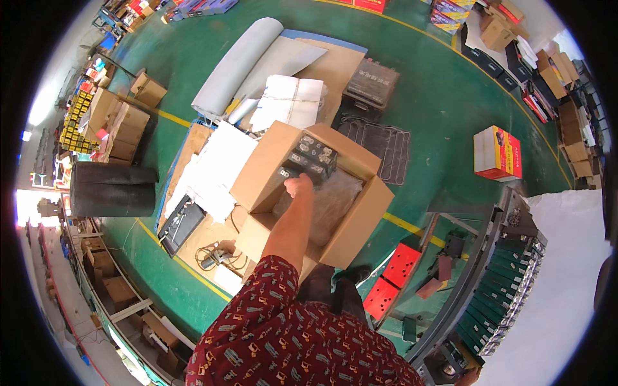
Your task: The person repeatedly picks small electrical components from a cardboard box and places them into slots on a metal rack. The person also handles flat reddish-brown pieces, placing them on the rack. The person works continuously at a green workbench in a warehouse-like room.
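My left hand (299,186) reaches into an open cardboard box (351,238), its fingers closed on a small black block (288,172). Beside it in the same box, several dark block-shaped units (315,156) with metal fittings stand in the far corner. Crumpled clear plastic (338,199) lines the rest of the box. Only part of my right hand (470,377) shows at the lower right rim, beside a dark metal part (447,361) at the end of a rack; its fingers are mostly hidden.
A grey roll (238,67), white sheets (209,170) and a tied white bundle (288,103) lie beyond the box. A black case (370,83) stands on the green floor. To the right are red perforated panels (391,280) and a rack of green-and-metal units (502,289).
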### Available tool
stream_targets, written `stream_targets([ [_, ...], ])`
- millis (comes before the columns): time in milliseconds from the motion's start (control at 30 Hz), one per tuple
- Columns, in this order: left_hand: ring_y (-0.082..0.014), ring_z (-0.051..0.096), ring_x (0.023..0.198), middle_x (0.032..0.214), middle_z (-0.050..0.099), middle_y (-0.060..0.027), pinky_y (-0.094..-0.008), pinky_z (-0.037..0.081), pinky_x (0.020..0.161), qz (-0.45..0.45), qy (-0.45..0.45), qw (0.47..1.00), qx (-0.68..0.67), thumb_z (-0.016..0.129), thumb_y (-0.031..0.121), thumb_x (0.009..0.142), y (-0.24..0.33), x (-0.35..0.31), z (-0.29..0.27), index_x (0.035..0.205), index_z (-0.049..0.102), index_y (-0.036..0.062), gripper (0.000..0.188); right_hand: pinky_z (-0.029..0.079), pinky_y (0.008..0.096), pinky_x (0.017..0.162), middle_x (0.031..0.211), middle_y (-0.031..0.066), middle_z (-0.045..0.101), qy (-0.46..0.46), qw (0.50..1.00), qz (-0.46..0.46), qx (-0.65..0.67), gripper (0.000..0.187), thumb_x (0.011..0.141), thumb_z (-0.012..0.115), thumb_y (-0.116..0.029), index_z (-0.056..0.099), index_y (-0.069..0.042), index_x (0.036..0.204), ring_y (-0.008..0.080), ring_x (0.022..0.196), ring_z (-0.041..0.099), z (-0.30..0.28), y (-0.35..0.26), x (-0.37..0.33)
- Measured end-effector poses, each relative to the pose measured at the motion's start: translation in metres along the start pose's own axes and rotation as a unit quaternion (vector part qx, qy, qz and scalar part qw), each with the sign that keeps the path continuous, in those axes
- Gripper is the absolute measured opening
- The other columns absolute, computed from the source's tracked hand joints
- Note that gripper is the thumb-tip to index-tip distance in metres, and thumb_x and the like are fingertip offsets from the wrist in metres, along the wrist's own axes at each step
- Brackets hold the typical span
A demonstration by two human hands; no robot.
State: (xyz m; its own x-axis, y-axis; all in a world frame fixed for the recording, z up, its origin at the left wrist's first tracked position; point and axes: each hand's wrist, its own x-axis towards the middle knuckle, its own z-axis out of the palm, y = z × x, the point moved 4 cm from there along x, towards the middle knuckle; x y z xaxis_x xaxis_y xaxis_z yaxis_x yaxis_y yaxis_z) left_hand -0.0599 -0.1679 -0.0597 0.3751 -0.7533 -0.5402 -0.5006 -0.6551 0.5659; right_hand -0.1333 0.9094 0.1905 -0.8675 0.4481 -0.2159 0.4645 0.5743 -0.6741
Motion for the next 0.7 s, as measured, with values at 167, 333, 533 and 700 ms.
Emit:
stream_targets([
  [167, -0.0414, 0.072, 0.108, 0.118, 0.073, -0.0232, -0.0528, 0.059, 0.094, 0.085, 0.071, 0.992, 0.068, 0.072, 0.051, 0.090, 0.001, 0.032, 0.028, 0.116, 0.068, -0.0001, 0.058, 0.055, 0.0434, 0.096, 0.125, 0.0196, 0.067, -0.020, 0.984, -0.126, -0.123, 0.040, 0.104, 0.056, -0.024, 0.064, 0.001, 0.133, 0.0316, 0.109, 0.066, 0.012, -0.025, 0.002],
  [333, -0.0292, 0.072, 0.084, 0.098, 0.075, -0.0153, -0.0435, 0.059, 0.069, 0.142, -0.122, 0.976, -0.108, 0.071, 0.059, 0.096, -0.011, 0.075, 0.029, 0.107, 0.073, -0.0018, 0.062, 0.053, 0.0418, 0.098, 0.124, 0.0225, 0.071, 0.115, 0.985, -0.002, -0.128, 0.047, 0.102, 0.061, -0.024, 0.062, -0.001, 0.142, 0.0328, 0.111, 0.068, 0.037, -0.048, -0.023],
  [533, -0.0322, 0.068, 0.094, 0.124, 0.067, -0.0173, -0.0432, 0.059, 0.067, 0.066, -0.178, 0.975, -0.115, 0.074, 0.058, 0.092, -0.005, 0.052, 0.026, 0.129, 0.065, -0.0047, 0.074, 0.054, 0.0416, 0.091, 0.110, 0.0193, 0.075, 0.250, 0.954, -0.018, -0.163, 0.056, 0.098, 0.065, -0.027, 0.061, -0.010, 0.151, 0.0305, 0.099, 0.071, 0.037, -0.044, -0.036],
  [700, -0.0311, 0.068, 0.076, 0.106, 0.070, -0.0197, -0.0401, 0.058, 0.057, 0.084, -0.134, 0.979, -0.130, 0.074, 0.055, 0.091, 0.014, 0.008, 0.007, 0.113, 0.070, -0.0095, 0.069, 0.048, 0.0464, 0.111, 0.135, 0.0244, 0.068, 0.266, 0.947, 0.002, -0.179, 0.054, 0.096, 0.064, -0.027, 0.063, -0.012, 0.148, 0.0407, 0.127, 0.063, 0.048, -0.059, -0.053],
])
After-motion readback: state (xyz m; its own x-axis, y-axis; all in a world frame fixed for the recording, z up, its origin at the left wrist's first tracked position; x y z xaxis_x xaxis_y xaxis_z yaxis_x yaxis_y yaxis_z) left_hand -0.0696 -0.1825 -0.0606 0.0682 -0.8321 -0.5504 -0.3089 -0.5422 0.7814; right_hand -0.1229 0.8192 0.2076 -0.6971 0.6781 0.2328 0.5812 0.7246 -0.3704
